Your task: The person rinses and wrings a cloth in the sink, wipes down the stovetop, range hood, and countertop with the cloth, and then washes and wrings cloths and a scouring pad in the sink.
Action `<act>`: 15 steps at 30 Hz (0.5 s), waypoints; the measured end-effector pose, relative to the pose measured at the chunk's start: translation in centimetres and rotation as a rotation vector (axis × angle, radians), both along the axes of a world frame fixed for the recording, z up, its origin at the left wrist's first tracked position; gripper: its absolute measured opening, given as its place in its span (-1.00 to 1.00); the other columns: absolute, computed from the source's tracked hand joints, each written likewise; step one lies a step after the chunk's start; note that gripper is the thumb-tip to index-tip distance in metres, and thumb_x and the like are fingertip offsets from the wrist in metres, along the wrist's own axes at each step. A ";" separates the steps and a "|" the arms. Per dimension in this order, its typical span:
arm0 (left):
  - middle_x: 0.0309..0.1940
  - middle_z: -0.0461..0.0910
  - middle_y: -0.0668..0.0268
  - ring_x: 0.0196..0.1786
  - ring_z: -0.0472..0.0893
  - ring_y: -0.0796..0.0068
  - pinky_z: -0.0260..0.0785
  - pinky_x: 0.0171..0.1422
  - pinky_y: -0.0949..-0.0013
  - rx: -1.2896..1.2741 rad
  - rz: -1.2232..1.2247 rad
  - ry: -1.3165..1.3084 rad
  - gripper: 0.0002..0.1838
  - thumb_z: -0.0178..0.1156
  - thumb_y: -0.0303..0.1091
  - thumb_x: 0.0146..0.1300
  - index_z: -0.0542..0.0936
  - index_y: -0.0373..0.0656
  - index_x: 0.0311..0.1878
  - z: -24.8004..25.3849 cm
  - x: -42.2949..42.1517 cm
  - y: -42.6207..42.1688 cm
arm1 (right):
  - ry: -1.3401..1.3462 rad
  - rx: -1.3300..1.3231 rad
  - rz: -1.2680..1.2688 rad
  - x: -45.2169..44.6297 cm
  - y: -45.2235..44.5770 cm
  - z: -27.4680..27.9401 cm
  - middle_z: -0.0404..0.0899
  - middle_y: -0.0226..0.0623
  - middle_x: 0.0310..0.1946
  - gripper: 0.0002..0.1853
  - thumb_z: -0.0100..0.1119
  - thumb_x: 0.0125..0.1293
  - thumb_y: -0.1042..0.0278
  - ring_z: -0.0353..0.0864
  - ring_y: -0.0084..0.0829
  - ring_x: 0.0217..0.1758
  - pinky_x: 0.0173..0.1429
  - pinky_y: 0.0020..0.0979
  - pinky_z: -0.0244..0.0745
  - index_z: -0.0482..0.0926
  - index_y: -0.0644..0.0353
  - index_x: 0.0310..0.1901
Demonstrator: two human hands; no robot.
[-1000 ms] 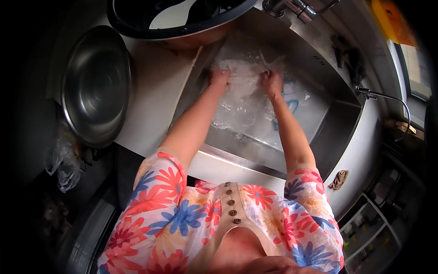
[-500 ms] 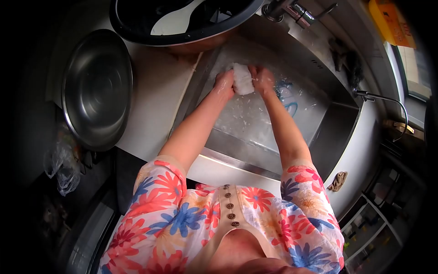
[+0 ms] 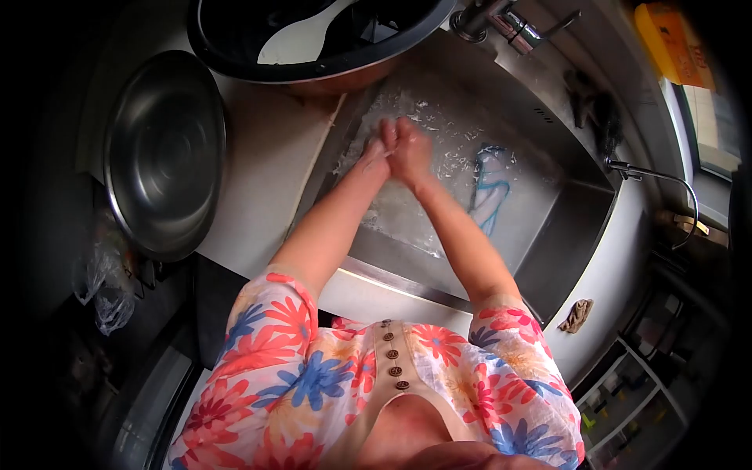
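Within the steel sink [image 3: 568, 235], both bare hands are found together toward the eleven o'clock side of the basin, over water flecked with bright splashes. Directions are taken with twelve o'clock straight away from the person. The left hand [image 3: 376, 151] and the right hand [image 3: 411, 150] are touching, fingers drawn in and narrow rather than spread; whether anything is gripped between them cannot be told, the contact being hidden and slightly blurred. Lying in the basin, apart from both hands, is a pale item with blue edging [image 3: 493, 186], apparently limp. From the right hand it bears near four o'clock; its long axis runs roughly from twelve to six, leaning only a little, with its upper end at about three o'clock from that hand. The right hand is plainly the nearer; the left stands on the far side of it from the item. Surroundings noted: a shiny metal bowl [image 3: 166, 168] at nine o'clock from the hands, on the counter side; a dark tub [image 3: 313, 68] at eleven, with a white scoop-like utensil [image 3: 301, 37] in it; a faucet [image 3: 518, 30] between one and two; and a crumpled brown cloth [image 3: 577, 316] between four and five, outside the basin.
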State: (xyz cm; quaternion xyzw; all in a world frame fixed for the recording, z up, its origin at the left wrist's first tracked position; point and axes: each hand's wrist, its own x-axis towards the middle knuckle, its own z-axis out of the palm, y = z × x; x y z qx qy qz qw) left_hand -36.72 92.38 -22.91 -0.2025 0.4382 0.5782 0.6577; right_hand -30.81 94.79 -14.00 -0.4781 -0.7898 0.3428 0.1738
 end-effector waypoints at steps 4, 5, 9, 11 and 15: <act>0.04 0.43 0.15 0.07 0.47 0.26 0.35 0.11 0.12 -0.049 0.056 0.044 -0.59 -0.06 -0.17 0.30 0.32 -0.23 0.10 6.0 -0.4 0.6 | -0.264 -0.078 -0.112 5.3 8.3 -5.5 0.55 0.09 -0.41 -0.64 0.03 0.18 0.00 0.54 0.07 -0.26 -0.18 -0.07 0.42 0.54 0.19 -0.34; 0.05 0.43 0.13 0.08 0.46 0.21 0.33 0.12 0.07 -0.119 0.104 0.030 -0.57 -0.07 -0.13 0.29 0.31 -0.24 0.10 5.8 -1.1 0.5 | -0.376 -0.010 -0.096 6.6 9.3 -5.4 0.56 0.11 -0.36 -0.62 0.04 0.17 0.01 0.55 0.05 -0.24 -0.19 -0.09 0.42 0.53 0.21 -0.27; 0.07 0.40 0.07 -0.01 0.50 0.06 0.43 -0.09 -0.01 -0.277 -0.023 0.073 -0.47 -0.04 0.01 0.24 0.27 -0.17 0.14 3.3 -2.2 0.1 | -0.111 -0.033 -0.385 9.8 9.6 -8.8 0.54 0.09 -0.25 -0.53 0.10 0.16 0.08 0.55 -0.01 -0.21 -0.13 -0.16 0.41 0.41 0.34 -0.07; 0.04 0.42 0.10 -0.02 0.50 0.07 0.42 -0.08 0.03 -0.324 -0.098 0.072 -0.48 -0.04 0.03 0.23 0.29 -0.12 0.12 4.1 -1.7 0.6 | 0.073 0.045 -0.268 5.7 4.2 -8.0 0.52 0.05 -0.36 -0.68 0.07 0.19 0.17 0.50 0.02 -0.30 -0.20 -0.21 0.41 0.44 0.30 -0.21; -0.08 0.48 0.13 -0.01 0.47 0.11 0.40 -0.04 0.15 -0.086 -0.173 0.122 -0.51 -0.06 0.02 0.25 0.32 -0.13 0.11 3.6 -3.2 -1.5 | 0.190 -0.059 0.075 1.0 -2.2 3.3 0.47 -0.06 -0.39 -0.74 0.15 0.14 0.19 0.48 0.00 -0.29 -0.28 -0.19 0.41 0.41 0.22 -0.34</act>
